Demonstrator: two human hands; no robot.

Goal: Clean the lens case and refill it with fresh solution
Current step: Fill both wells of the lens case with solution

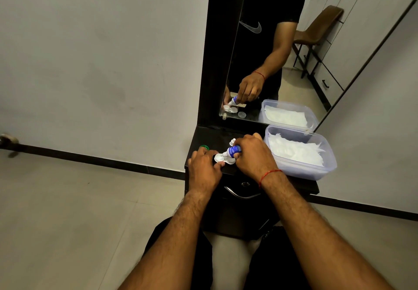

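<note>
Grip, right hand (252,156): clamped on the solution bottle (233,150), fingers and thumb curled tight round the body. Holds the bottle tipped nearly flat, nozzle pointing left and slightly down over the left well of the lens case (222,159). Contact between nozzle tip and well: cannot tell. Wears a red thread (269,174) round the wrist.

Grip, left hand (204,167): closed on the left end of the lens case, fingers curled over the far side, thumb tip against the near rim. Holds the case flat on the dresser top (228,135), near the front edge, between the two hands.

Materials and shapes:
- solution bottle: small, cylindrical, white plastic, blue label, tapered white nozzle.
- lens case: white plastic, two shallow round wells joined side by side, both uncapped; right well partly hidden under the right hand.
- green cap (204,147): round, ribbed at the edge, lying on the dresser top just beyond the left knuckles.
- small white piece (233,141): just beyond the bottle — too small to identify.
- dresser top: dark, smooth, matt, with a curved metal drawer handle (242,195) below the front edge.
- plastic container (330,154): translucent, rectangular, rounded corners, lidless, just beside the right hand — filled with crumpled white tissue (294,151).
- mirror (271,52): upright behind the dresser top, dark frame, reflecting hands, bottle and container.
</note>
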